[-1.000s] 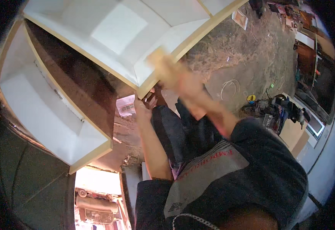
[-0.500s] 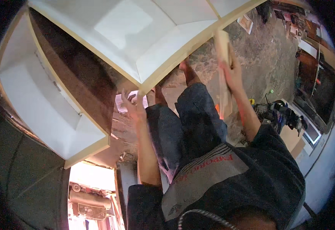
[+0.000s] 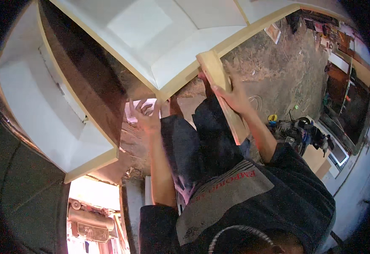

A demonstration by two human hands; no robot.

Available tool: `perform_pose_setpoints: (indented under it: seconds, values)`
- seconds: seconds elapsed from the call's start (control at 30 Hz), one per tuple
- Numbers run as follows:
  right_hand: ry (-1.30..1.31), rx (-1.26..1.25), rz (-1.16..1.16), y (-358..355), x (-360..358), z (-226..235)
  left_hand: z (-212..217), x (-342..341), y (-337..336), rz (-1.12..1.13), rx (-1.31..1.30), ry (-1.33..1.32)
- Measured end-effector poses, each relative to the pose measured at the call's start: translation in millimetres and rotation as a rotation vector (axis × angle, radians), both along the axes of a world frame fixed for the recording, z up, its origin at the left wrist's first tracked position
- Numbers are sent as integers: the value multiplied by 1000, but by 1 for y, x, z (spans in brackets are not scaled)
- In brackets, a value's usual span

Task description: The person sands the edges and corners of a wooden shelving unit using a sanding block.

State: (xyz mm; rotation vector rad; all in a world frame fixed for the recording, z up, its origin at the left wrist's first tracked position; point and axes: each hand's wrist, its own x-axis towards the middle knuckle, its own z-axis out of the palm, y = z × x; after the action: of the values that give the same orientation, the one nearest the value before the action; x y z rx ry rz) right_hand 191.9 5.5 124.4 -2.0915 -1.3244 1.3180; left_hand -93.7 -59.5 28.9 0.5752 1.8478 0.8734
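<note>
My right hand [image 3: 237, 99] is wrapped round a long pale wooden piece [image 3: 224, 98], thick and curved at its upper end. It slants down to the right, its upper end by the wood-edged front of a white-lined cabinet [image 3: 174, 78]. Whether it touches that edge, I cannot tell. Beside the cabinet's near corner, my left hand [image 3: 148, 118] has its fingers raised and spread, with nothing seen in them. Contact between that hand and the corner is not clear.
To the left stands another white-lined cabinet section [image 3: 62, 114] with a wooden edge. A pale sheet [image 3: 131, 113] lies on the earthen floor [image 3: 286, 72] behind my left hand. Dark tools or cables [image 3: 305, 131] are heaped at right. A bright doorway [image 3: 94, 199] opens at lower left.
My right hand has brought the wooden piece leftward along the cabinet's edge, and it has tilted from near upright to a slant. My left hand has shifted slightly, its fingers still spread.
</note>
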Motion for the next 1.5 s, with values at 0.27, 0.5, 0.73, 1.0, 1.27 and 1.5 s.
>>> perform_pose_setpoints:
  seconds: [0.27,0.5,0.73,1.0,1.27,1.5]
  values:
    - [31,8,243,9,-25,15,-36,-46,-32,621,-188,-191]
    - [31,-171,237,13,-34,20,-1,5,7,-13,-52,-34]
    - [-79,88,348,4,-19,7,-30,-15,-6,453,-92,-62]
    - [-344,-37,517,24,-57,19,-31,7,-4,356,-369,-629]
    - [-387,-86,736,15,-136,4,-36,35,-8,442,-394,-927]
    - [-369,-39,715,10,-114,-1,-18,42,13,545,-331,-1017]
